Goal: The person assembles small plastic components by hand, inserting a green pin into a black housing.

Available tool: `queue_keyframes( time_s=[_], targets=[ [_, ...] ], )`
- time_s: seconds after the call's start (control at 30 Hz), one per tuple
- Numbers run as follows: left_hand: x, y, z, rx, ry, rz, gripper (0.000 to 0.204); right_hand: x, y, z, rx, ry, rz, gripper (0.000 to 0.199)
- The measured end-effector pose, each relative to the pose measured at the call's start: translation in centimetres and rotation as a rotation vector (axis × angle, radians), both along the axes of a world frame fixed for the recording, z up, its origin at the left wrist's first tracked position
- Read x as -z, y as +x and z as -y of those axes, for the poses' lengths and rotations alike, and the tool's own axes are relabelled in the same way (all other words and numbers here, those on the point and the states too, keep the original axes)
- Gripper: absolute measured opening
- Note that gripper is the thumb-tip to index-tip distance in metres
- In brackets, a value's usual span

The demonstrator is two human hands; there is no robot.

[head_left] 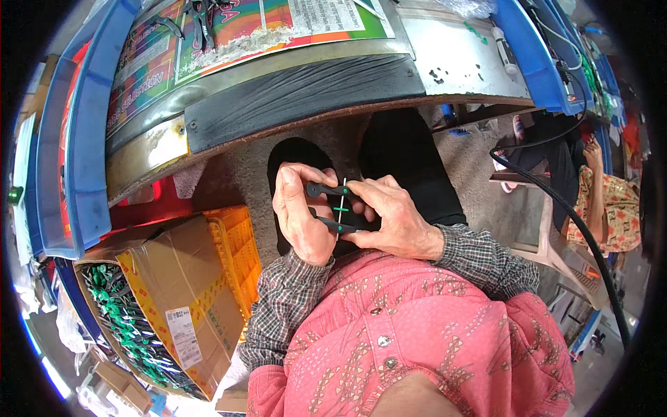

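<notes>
Presently: left hand and right hand each pinching one end of a dark two-armed plastic part, held over the lap, green crosspiece seated; full carton alongside.

Held low in front of the body, below the workbench edge: a small black plastic tool with two dark arms, one above the other, each running roughly level. Upper arm ended in a rounded knob at its left tip; lower arm lay near parallel beneath it. Between the two, a thin pale upright rod crossed by a short bright green bar, forming a small cross. Gripped at the left ends by the left hand, thumb over the top arm. Pinched from the right by the right hand, fingers curled around both arms.
</notes>
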State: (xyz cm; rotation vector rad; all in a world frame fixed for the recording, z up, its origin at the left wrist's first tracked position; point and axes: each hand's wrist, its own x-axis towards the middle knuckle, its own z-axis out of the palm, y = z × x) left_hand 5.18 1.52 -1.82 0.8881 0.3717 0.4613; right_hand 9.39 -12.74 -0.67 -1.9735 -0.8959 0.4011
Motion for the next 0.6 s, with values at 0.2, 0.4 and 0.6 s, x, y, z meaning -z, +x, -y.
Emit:
queue_keyframes(
  time_s=[0.2, 0.4, 0.6],
  targets=[
    [0.26, 0.18, -0.13, 0.003, 0.029, 0.020, 0.038, -0.04, 0.03, -0.04, -0.007, 0.002, -0.004, 0.060],
    [0.50, 0.29, -0.27, 0.016, -0.012, 0.037, 0.038, -0.34, 0.08, -0.13, -0.010, 0.000, -0.017, 0.052],
    [0.32, 0.38, -0.25, 0.015, -0.027, 0.019, 0.040, -0.26, 0.17, -0.24, -0.038, 0.025, -0.006, 0.047]
  ],
)
